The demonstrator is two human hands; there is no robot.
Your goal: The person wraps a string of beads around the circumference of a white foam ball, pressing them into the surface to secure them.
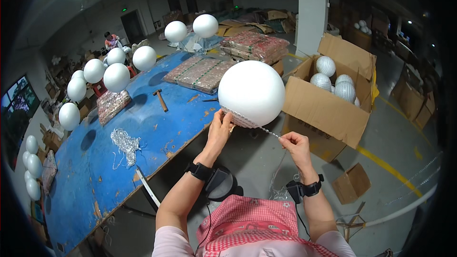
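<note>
A large white ball is in front of me, with rows of silver beading around its underside. My left hand is at its lower left, fingers closed in and fingertips pressed against the ball at the beaded edge. From there a strand of silver beads follows the ball's lower curve and runs taut off to the right. My right hand pinches this strand between thumb and fingers, a little away from the ball. Whatever supports the ball underneath is hidden. The strand's loose tail hangs below my right hand.
The worn blue table at left bears a hammer, a heap of silver strands and wrapped packs. Several white balls stand beyond. At right, an open carton holds silver-covered balls; a small box lies on the floor.
</note>
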